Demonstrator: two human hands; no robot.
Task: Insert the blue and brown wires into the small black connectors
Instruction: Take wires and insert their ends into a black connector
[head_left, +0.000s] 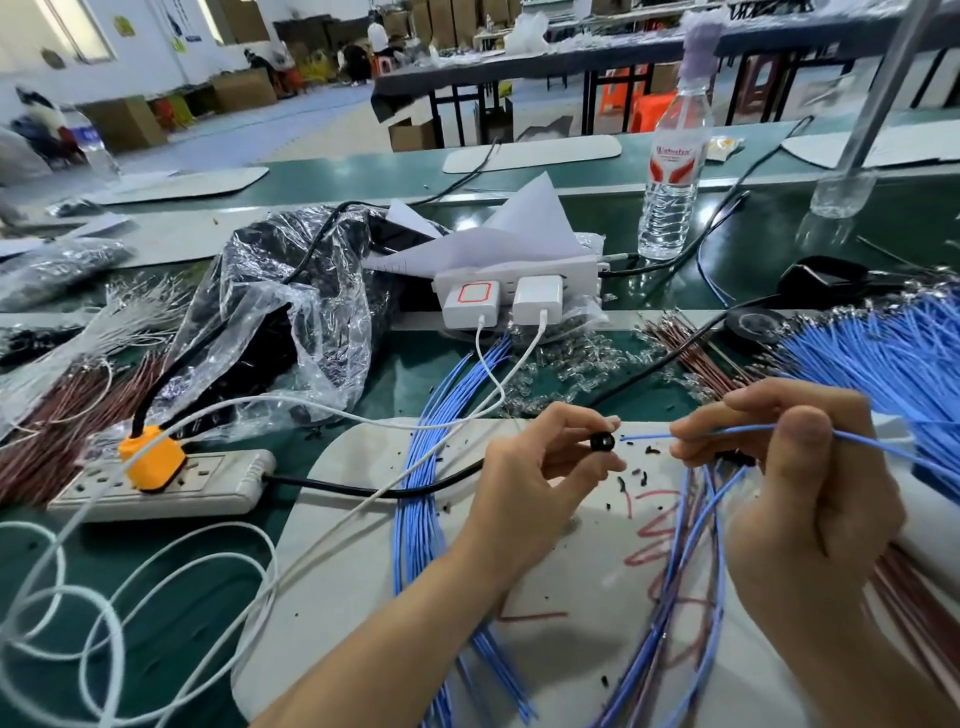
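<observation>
My left hand (535, 467) pinches a small black connector (602, 442) between thumb and forefinger. My right hand (795, 467) pinches a blue wire (647, 436) whose tip points left, a short gap from the connector. Both hands are raised over a pale work mat (363, 545). A second small black connector (735, 458), with blue and brown wires hanging down from it, also sits in my right hand. A bundle of loose blue wires (883, 358) fans out at the right. Brown wires (696, 353) lie behind the hands.
A power strip with an orange plug (150, 457) lies at the left, white cables (78, 597) looping near it. A plastic bag (291, 312), chargers (519, 301), a water bottle (672, 171), another blue wire bundle (421, 493) and small black bits on the mat surround the hands.
</observation>
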